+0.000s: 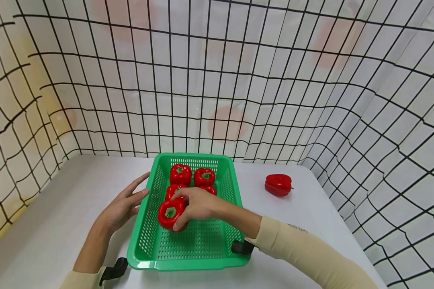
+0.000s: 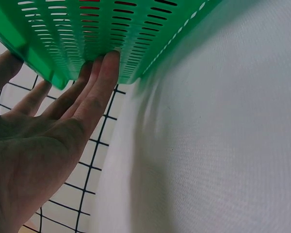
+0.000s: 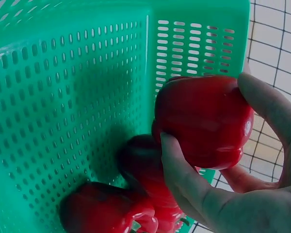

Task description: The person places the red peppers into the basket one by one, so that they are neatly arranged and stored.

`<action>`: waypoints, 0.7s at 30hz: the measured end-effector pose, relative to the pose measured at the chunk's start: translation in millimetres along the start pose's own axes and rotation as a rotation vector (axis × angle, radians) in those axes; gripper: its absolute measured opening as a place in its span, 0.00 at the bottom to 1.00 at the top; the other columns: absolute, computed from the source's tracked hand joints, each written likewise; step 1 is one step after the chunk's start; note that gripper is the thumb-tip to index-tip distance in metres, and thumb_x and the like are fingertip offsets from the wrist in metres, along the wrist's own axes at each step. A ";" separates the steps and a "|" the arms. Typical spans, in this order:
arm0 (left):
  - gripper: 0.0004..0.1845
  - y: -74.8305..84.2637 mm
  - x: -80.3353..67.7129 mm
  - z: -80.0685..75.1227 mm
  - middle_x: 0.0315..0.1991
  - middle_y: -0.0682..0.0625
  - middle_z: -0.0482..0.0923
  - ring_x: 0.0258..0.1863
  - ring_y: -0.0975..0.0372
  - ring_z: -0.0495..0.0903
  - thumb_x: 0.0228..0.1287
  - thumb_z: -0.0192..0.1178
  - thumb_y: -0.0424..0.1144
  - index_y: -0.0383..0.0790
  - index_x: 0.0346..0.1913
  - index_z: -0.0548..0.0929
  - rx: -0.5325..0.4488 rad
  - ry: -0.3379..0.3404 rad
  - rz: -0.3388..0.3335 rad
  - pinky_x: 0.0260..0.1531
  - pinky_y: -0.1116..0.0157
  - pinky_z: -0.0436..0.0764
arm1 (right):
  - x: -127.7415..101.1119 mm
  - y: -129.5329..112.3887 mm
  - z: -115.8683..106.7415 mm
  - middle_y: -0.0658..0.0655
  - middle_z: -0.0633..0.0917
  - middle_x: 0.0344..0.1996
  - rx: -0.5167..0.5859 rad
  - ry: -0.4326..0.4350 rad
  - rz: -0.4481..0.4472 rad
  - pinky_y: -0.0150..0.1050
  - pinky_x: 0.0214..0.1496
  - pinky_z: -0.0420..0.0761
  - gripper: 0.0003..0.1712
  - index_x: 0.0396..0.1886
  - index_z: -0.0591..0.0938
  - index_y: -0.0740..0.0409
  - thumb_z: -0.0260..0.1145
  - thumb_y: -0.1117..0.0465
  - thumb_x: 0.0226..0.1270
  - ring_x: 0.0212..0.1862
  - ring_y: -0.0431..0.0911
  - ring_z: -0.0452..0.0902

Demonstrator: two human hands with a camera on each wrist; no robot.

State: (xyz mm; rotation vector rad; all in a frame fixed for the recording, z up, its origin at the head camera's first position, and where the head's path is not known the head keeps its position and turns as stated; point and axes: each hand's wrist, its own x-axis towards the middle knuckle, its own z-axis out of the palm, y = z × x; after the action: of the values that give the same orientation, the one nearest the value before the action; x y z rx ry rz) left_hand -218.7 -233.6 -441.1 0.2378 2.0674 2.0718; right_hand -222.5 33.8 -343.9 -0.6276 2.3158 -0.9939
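My right hand (image 1: 201,204) grips a red bell pepper (image 1: 169,213) between thumb and fingers, inside the green basket (image 1: 188,265). In the right wrist view the held bell pepper (image 3: 201,121) is over the basket floor, near a perforated wall. Several more red bell peppers (image 1: 181,174) sit in the far half of the basket, some partly hidden by my right hand. My left hand (image 1: 121,208) is at the basket's left side, fingers extended. The left wrist view shows its fingertips right at the slotted outer wall (image 2: 131,29).
One red bell pepper (image 1: 278,185) lies on the white table (image 1: 275,220) to the right of the basket. A black wire grid (image 1: 202,96) over pale sheeting stands behind the table and along both sides.
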 end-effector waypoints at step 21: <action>0.37 -1.0 0.1 -1.5 0.74 0.32 0.63 0.58 0.49 0.84 0.78 0.52 0.48 0.58 0.83 0.47 -0.008 -0.002 -0.005 0.52 0.52 0.85 | 10.6 0.3 12.0 0.46 0.81 0.45 -0.191 -0.079 0.032 0.37 0.36 0.87 0.34 0.54 0.80 0.49 0.85 0.56 0.46 0.50 0.44 0.76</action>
State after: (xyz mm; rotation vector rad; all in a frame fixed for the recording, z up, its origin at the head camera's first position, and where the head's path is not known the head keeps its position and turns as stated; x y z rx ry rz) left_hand -219.1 -235.0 -442.1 0.2326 2.0560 2.0755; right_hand -222.9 21.6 -354.2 -0.6902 2.3596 -0.7253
